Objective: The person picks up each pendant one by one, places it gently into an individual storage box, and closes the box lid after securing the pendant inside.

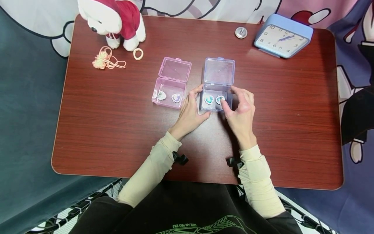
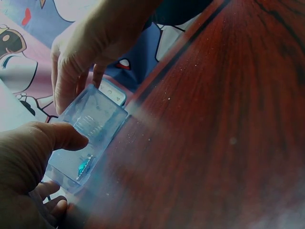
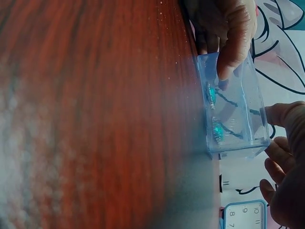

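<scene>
A person sits at a dark red wooden table [image 1: 292,107], seen from above, both arms in cream sleeves reaching forward. Two small clear plastic boxes stand side by side in the middle, lids hinged up and back so their insides are exposed. The left hand [image 1: 190,112] rests against the left side of the blue box [image 1: 217,97], fingers curled loosely round its wall with the thumb along the near edge, seemingly to keep the light box from sliding. The right hand [image 1: 241,110] is at the box's right side, thumb and fingertip dipped into the tray and pinching, or about to pinch, the right one of two teal heart-shaped gems [image 1: 219,99]; whether the gem is actually lifted cannot be told. The other gem [image 1: 209,99] lies just beside it on the tray floor. The pink box [image 1: 170,94] sits close to the left, untouched, holding similar purple and pale pieces. Further back are a white plush dog [image 1: 112,19] in a red top, a tangle of pink cord [image 1: 106,59], a small ring [image 1: 138,54], a round metal knob [image 1: 241,32] and a blue alarm clock [image 1: 281,37], all well apart from the hands
</scene>
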Available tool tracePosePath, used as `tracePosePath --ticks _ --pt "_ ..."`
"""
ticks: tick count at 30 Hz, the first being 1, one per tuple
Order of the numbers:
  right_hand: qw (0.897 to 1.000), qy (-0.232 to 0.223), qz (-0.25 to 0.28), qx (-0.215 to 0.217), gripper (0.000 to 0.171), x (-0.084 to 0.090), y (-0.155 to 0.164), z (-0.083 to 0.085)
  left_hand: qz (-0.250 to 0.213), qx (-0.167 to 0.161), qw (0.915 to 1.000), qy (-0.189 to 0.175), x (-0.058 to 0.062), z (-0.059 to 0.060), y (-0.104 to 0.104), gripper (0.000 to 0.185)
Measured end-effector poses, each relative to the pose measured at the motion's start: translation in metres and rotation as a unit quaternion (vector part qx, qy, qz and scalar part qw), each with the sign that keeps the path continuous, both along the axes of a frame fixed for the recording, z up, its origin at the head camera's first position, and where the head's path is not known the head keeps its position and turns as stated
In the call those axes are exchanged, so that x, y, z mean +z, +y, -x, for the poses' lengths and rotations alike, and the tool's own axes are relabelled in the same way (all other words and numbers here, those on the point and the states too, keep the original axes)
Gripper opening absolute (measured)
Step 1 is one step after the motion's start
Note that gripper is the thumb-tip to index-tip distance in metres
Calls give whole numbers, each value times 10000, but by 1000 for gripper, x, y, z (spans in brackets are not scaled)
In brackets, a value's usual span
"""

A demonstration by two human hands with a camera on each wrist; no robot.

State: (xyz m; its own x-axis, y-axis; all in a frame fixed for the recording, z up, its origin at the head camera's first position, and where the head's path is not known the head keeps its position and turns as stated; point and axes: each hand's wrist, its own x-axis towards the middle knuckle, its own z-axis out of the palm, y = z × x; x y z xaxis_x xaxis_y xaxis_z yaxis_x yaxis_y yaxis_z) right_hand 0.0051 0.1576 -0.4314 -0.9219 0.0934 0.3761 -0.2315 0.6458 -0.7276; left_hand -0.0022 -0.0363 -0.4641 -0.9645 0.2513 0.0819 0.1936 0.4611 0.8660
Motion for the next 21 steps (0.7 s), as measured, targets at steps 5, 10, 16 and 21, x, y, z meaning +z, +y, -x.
tracePosePath --ticks 5,10,16,21 --pt "9997 92 191 -154 42 1 1 3 -50 10 10000 34 1 1 0 83" --pt "9937 -116 930 -615 38 1 5 17 -40 17 10000 18 2 1 0 84" --pt "9535 -826 2712 -1026 37 -5 7 41 -20 29 10000 -38 1 1 1 83" --pt "9210 -1341 3456 -1200 37 -6 6 56 -71 7 9999 -79 1 0 0 83"
